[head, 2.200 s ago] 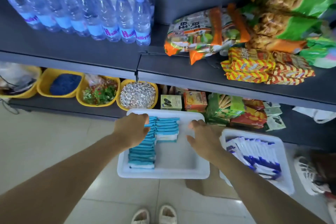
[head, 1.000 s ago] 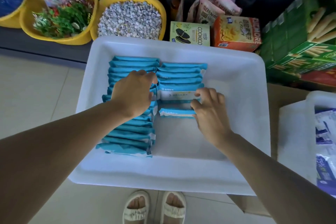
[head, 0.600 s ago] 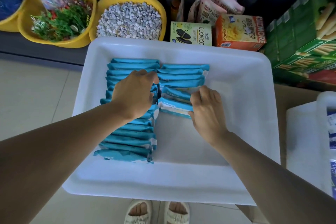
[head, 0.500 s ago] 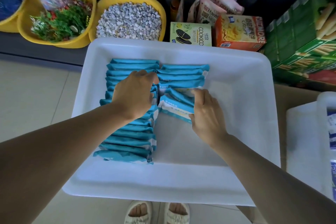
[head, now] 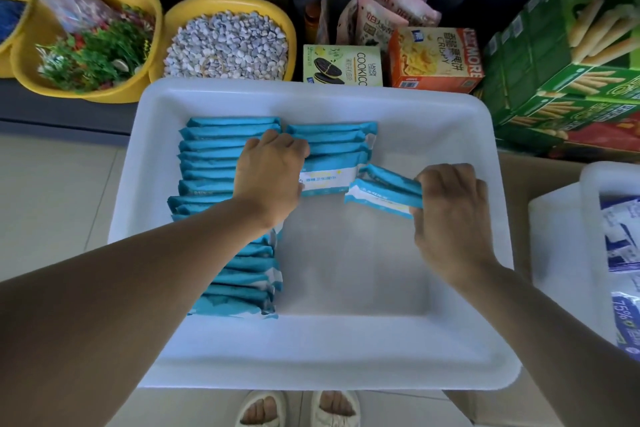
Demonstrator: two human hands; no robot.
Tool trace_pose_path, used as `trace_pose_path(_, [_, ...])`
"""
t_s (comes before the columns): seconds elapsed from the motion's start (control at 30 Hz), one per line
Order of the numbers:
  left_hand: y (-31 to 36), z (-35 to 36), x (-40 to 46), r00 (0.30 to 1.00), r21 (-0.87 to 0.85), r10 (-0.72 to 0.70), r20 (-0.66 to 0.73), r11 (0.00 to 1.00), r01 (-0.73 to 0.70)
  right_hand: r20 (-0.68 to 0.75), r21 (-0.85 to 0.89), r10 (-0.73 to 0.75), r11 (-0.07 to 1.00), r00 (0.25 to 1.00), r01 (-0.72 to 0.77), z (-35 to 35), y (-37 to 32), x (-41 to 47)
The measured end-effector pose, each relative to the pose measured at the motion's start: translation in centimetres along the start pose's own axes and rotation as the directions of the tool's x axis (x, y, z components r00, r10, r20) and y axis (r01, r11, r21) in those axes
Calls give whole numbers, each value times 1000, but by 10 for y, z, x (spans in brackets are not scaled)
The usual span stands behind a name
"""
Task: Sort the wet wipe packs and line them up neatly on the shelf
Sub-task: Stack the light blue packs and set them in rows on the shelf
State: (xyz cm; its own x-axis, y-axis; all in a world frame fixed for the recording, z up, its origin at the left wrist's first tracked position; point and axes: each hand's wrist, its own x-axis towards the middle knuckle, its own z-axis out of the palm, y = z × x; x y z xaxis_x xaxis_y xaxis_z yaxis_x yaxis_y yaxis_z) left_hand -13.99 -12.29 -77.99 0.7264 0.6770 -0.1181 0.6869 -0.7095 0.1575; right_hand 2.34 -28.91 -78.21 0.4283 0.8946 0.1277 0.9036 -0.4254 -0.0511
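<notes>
Packs (head: pixel 384 192), two of them by the look of it, teal and white, sit pinched by one end in your right hand (head: pixel 450 204), lifted clear to the right of the short row (head: pixel 330 149) they belonged to half a second ago, when that hand was only prising them loose from its near end. So the pull is done and they are free to be placed. Your left hand (head: pixel 268 177) has not moved: its fingers curl down over the seam between the short row and the long row (head: pixel 221 218) that runs back beneath your left forearm, and they seem to brace both rows; I cannot tell whether it grips any one pack. A pack lying face up at the short row's near end (head: pixel 327 180) is now exposed just right of your left hand.

All this lies in the white tray (head: pixel 433 114), whose bare floor opens below and between your hands. Judging by that gap, the freed packs want setting on edge again, square to the short row. Beyond your hands the shelf carries a yellow basin of pebbles (head: pixel 227 42) and biscuit boxes (head: pixel 433 55); past your right hand another white tray (head: pixel 561 236) holds blue-printed packs (head: pixel 623 236).
</notes>
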Motion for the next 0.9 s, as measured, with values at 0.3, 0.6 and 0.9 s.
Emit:
trace_pose_path(0.3, [11,14,-13,990,146,119,-80,983,-107,-63,-25,-2,1000,998,1,-10,6,-14])
trace_pose_path(0.6, [1,10,-28,991,1,70,-117,998,-70,-61,-36,67,997,996,-70,-31,10,-8])
trace_pose_path(0.9, [13,14,11,970,177,217,-108,964,-196,-48,-47,80,996,996,-82,-20,11,-8])
